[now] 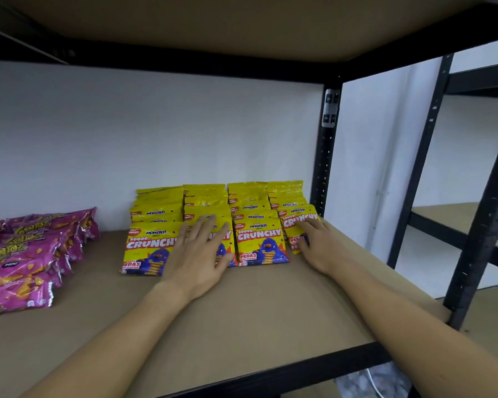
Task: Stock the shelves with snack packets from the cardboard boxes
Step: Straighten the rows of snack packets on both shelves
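Several yellow snack packets (259, 242) marked "Crunchy" lie in overlapping rows at the back right of the brown shelf board (242, 311). My left hand (199, 251) lies flat with straight fingers on the second row's front packet. My right hand (319, 242) rests with relaxed fingers on the rightmost front packet (298, 222), beside the shelf's right edge. No cardboard box is in view.
Pink snack packets (32, 254) lie in overlapping rows at the left of the same shelf. A black metal upright (327, 156) stands at the back right corner, another (480, 225) at the front right. A shelf board hangs close overhead.
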